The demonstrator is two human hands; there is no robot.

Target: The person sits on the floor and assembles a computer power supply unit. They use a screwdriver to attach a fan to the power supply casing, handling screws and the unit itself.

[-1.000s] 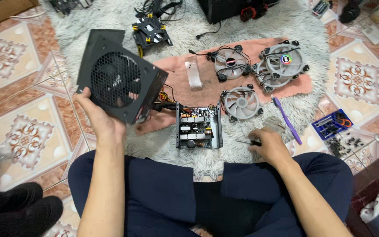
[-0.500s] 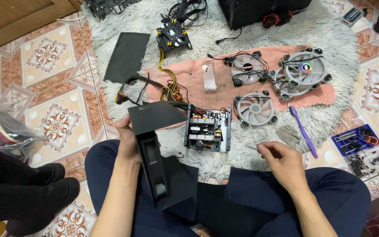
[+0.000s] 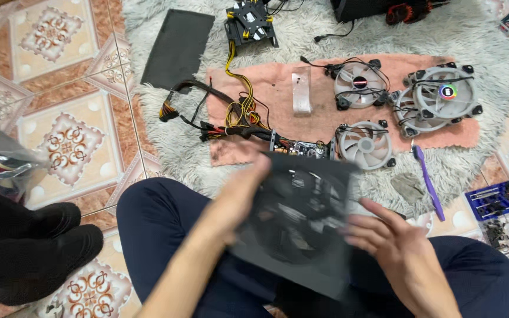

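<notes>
A shaggy white rug (image 3: pixel 478 35) carries a pink cloth (image 3: pixel 266 82) with three case fans (image 3: pixel 363 144). Over the person's lap, a blurred black power-supply cover (image 3: pixel 301 224) is gripped at its edge by the left hand (image 3: pixel 240 197); the right hand (image 3: pixel 393 238) hovers beside it, fingers spread.

Three white case fans (image 3: pixel 360 83) (image 3: pixel 363 144) (image 3: pixel 443 97) lie on a pink cloth (image 3: pixel 278 88) spread over a shaggy grey rug (image 3: pixel 166 135). A purple tool (image 3: pixel 428 179) rests just right of the cloth, with a flat black panel (image 3: pixel 178 47) at the rug's upper left. A blue tool tray (image 3: pixel 495 199) sits on the patterned tile floor (image 3: pixel 66 135).
</notes>
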